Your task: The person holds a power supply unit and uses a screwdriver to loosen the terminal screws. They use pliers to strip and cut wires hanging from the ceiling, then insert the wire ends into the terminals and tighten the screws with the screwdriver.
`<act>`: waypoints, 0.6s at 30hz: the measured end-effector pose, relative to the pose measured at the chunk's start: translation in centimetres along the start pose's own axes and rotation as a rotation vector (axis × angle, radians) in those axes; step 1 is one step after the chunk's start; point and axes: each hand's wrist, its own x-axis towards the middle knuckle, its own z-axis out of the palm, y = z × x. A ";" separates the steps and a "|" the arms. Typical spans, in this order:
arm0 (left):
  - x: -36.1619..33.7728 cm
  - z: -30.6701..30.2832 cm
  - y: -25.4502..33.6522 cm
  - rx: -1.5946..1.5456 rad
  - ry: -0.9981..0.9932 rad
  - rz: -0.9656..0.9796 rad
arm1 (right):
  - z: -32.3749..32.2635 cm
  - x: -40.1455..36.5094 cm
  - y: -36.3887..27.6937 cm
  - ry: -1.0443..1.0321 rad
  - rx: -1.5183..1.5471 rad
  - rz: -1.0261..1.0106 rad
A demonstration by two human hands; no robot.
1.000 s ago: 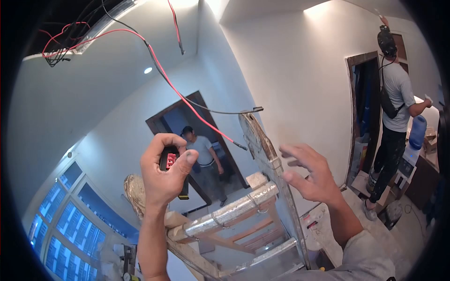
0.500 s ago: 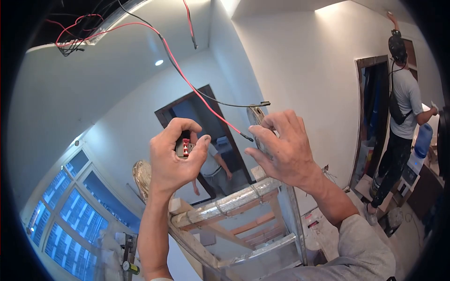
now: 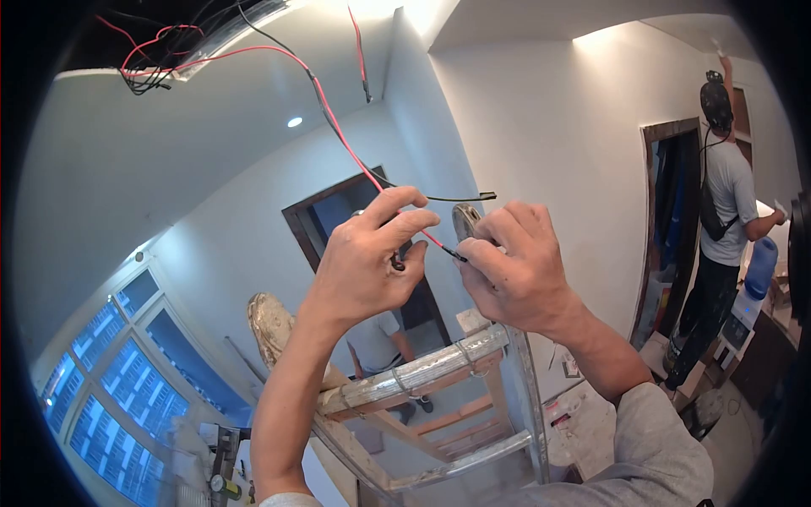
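My right hand (image 3: 519, 266) pinches the black-wrapped end of a red wire (image 3: 345, 139) that hangs from the ceiling opening. My left hand (image 3: 359, 262) is curled beside the same wire, to the left of my right hand. It holds a small dark object (image 3: 397, 261), mostly hidden in the palm; its kind cannot be made out. A black wire (image 3: 460, 199) runs down alongside the red one, and its free end sticks out above my right hand, apart from the fingers.
A worn ladder (image 3: 422, 372) stands right below my hands. More wires (image 3: 152, 76) dangle from the ceiling opening at upper left, and another red wire (image 3: 359, 51) hangs nearby. One person (image 3: 380, 342) stands beyond the ladder; another person (image 3: 728, 186) reaches upward at right.
My left hand has moved right, up to the red wire, and its dark object with red parts is now mostly hidden. My right hand has closed on the red wire's end.
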 end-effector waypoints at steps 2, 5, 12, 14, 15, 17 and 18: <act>0.5 0.2 0.0 -0.023 0.009 0.042 | -0.5 0.6 0.1 0.010 -0.002 -0.008; 0.8 0.2 -0.6 -0.028 -0.011 0.047 | -2.9 2.0 0.7 -0.083 0.077 -0.003; 0.9 0.2 -0.7 -0.097 0.013 0.008 | -0.4 0.4 5.1 -0.167 0.275 0.310; 1.3 0.0 -0.8 -0.127 0.018 -0.062 | 0.7 0.0 5.9 -0.259 0.297 0.387; 1.4 -0.1 -0.9 -0.123 0.024 -0.057 | 1.2 -0.1 6.1 -0.248 0.292 0.358; 1.8 -0.2 -1.1 -0.037 0.012 -0.067 | 1.5 0.2 5.7 -0.235 0.288 0.322; 1.9 -0.1 -1.2 -0.034 0.018 -0.066 | 1.5 0.5 5.4 -0.177 0.291 0.317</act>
